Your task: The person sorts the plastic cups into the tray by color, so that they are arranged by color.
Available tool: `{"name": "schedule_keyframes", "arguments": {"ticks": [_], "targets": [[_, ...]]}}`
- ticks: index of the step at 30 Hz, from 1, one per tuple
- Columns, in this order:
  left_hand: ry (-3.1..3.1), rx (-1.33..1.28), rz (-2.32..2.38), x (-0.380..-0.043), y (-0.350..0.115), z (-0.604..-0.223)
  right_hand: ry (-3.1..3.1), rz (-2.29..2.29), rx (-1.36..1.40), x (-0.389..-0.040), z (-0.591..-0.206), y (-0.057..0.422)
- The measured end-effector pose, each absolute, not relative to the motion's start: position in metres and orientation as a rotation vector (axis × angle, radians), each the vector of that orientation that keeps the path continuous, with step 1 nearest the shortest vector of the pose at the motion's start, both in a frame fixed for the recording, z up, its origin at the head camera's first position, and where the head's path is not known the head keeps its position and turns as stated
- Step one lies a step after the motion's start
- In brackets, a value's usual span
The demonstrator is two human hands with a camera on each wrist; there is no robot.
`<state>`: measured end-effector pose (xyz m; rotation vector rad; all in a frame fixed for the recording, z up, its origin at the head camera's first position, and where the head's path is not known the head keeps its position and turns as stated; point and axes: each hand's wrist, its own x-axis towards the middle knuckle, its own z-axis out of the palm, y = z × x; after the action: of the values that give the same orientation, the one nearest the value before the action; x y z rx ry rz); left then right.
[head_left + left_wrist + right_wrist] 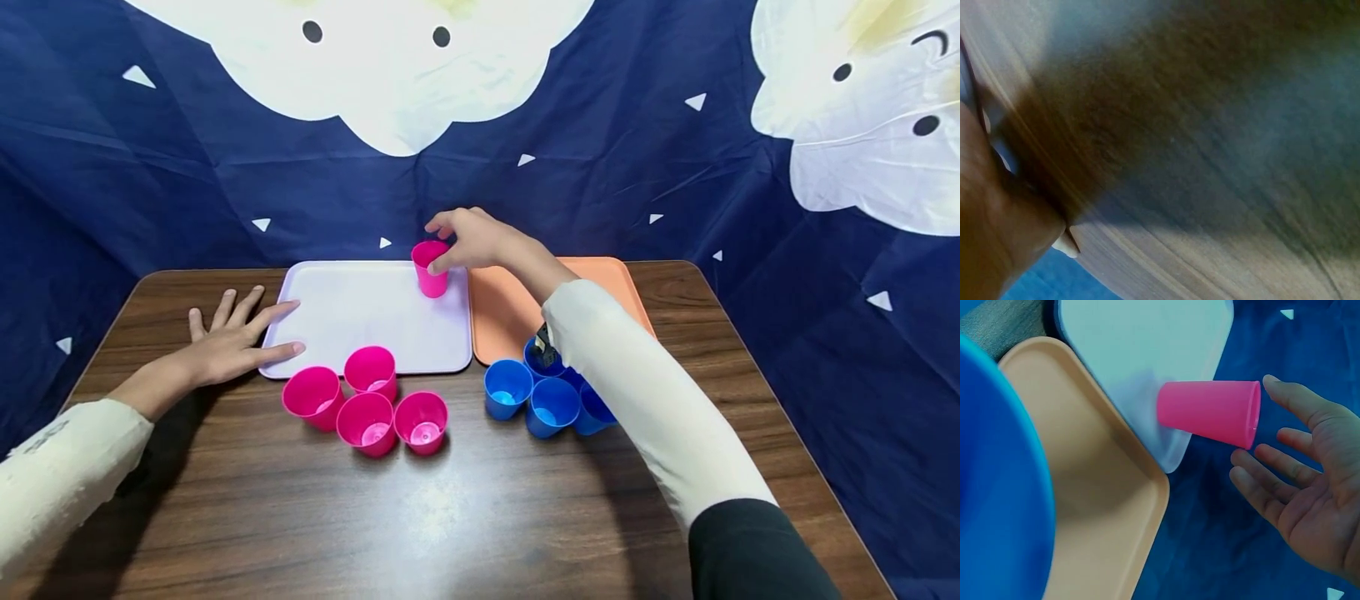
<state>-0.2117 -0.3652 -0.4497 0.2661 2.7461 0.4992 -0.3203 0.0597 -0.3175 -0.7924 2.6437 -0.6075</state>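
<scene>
A pink cup (432, 281) stands upright at the far right corner of the pale lavender tray (345, 312). My right hand (478, 239) is at its rim, fingers spread and not curled round it. In the right wrist view, the thumb and fingertips of that hand (1319, 487) lie just off the mouth of the pink cup (1207, 411). With fingers splayed, my left hand (225, 346) rests at the lavender tray's left edge, thumb and forefinger over the rim. Only part of the left hand (997, 231) shows in the left wrist view.
Several pink cups (365, 421) stand in a cluster before the lavender tray. Several blue cups (552, 407), partly hidden by my right sleeve, stand before the orange tray (506, 312). The trays sit side by side on the wooden table (315, 517), against a dark blue cloth (600, 187).
</scene>
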Motion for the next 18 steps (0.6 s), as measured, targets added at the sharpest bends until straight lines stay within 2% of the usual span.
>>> {"name": "schedule_keyframes", "arguments": {"ticks": [11,18], "targets": [[2.756,0.256,0.508,-0.212,-0.364,-0.449,2.651,-0.653,-0.824,-0.296,-0.292,0.068],[2.751,0.245,0.518,-0.211,-0.365,-0.448,2.644,-0.638,-0.956,-0.274,-0.286,0.069]]}}
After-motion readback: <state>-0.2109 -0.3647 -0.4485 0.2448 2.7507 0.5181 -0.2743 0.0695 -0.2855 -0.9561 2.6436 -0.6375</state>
